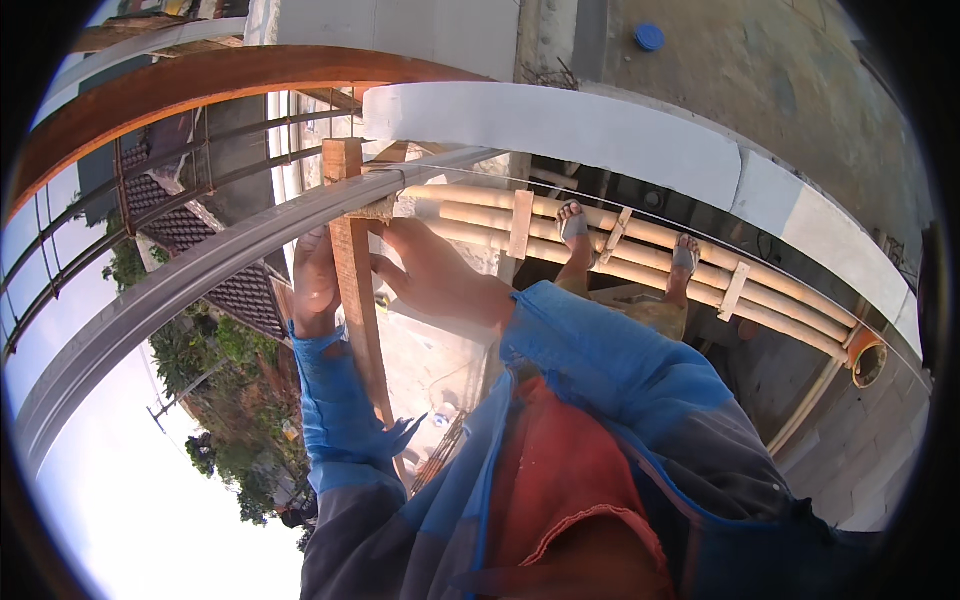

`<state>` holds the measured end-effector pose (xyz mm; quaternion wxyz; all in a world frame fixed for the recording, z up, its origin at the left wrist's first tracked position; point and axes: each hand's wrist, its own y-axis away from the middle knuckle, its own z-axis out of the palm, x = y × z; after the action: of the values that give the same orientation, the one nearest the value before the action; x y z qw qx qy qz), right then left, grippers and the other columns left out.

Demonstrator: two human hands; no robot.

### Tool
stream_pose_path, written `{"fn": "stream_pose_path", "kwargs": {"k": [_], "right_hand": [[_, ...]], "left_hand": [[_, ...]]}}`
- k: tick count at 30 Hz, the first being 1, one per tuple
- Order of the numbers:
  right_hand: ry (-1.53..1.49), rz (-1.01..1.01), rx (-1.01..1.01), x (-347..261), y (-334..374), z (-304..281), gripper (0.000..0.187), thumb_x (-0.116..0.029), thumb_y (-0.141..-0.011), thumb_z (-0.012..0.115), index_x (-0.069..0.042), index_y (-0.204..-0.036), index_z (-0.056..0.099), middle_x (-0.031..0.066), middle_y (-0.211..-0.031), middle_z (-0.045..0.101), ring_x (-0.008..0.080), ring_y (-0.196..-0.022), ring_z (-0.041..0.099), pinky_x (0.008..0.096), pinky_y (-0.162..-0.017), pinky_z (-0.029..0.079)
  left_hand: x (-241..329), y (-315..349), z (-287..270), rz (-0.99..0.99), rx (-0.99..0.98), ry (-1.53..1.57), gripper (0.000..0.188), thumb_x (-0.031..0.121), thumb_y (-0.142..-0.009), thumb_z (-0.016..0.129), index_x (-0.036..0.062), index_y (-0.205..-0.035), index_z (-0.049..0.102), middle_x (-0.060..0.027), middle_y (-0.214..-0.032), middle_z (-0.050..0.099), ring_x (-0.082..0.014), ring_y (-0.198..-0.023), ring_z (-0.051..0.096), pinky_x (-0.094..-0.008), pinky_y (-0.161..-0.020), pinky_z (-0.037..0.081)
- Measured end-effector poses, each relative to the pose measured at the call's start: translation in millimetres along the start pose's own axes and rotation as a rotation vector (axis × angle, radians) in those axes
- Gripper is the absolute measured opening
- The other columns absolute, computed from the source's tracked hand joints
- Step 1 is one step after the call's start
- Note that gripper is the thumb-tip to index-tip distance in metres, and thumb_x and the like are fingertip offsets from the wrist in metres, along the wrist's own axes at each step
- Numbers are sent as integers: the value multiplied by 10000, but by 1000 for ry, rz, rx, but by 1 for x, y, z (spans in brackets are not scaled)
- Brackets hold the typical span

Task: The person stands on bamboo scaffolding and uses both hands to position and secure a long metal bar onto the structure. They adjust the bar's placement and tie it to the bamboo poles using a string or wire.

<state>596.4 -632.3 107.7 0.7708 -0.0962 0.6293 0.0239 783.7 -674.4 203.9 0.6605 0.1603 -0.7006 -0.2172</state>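
Note:
An upright wooden batten [354,285] stands in front of me, crossing a long grey metal channel [250,215]. My left hand [316,272] is closed against the batten's left side, just under the channel; its fingertips are partly hidden. From the right, my right hand [438,268] reaches to the same batten with thumb and forefinger bent around its edge. Close above those fingers, a short wood block [374,209] sits under the channel beside the batten. The batten's upper end [342,158] rises past the channel.
Bamboo poles [640,246] tied with wooden cleats carry my sandalled feet [572,222]. Beyond them runs a white-topped wall [640,120]. Rebar [170,205] and an orange-brown curved beam [200,82] lie at upper left. Rooftops and trees show far below. A blue round lid [649,38] lies beyond the wall.

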Motion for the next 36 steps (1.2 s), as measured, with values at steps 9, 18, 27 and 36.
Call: {"fn": "stream_pose_path", "kwargs": {"k": [9,18,27,36], "right_hand": [[-231,427,-231,-23,3,-7,557,-219,-1042,663,-7,-1514,457,260,-1244,717,425,-1172,703,517,-959,565],[-374,531,-88,-23,28,-13,508,-159,-1051,682,20,-1468,453,213,-1311,710,288,-1107,744,398,-947,584],[-405,259,61,-9,26,5,337,-171,-1035,679,22,-1292,575,192,-1105,766,341,-1091,747,428,-975,570],[-71,345,-71,-38,33,-40,250,-174,-1080,558,20,-1213,644,200,-1033,713,299,-934,722,433,-800,538]], "left_hand": [[-32,2,-4,-145,-161,347,396,320,-1080,598,-17,-1288,615,-158,-1070,706,-272,-890,732,-436,-733,639],[-44,-16,-4,-119,-303,359,440,436,-1028,666,44,-1225,693,-147,-1358,639,-296,-1172,647,-530,-993,552],[-30,-28,17,-225,-494,179,319,331,-972,793,262,-1280,750,-166,-1707,368,-364,-1508,444,-511,-1109,517],[-53,-53,21,-192,-800,492,232,296,-1018,747,184,-1221,751,-195,-1660,406,-370,-1501,449,-595,-1141,489]]}}
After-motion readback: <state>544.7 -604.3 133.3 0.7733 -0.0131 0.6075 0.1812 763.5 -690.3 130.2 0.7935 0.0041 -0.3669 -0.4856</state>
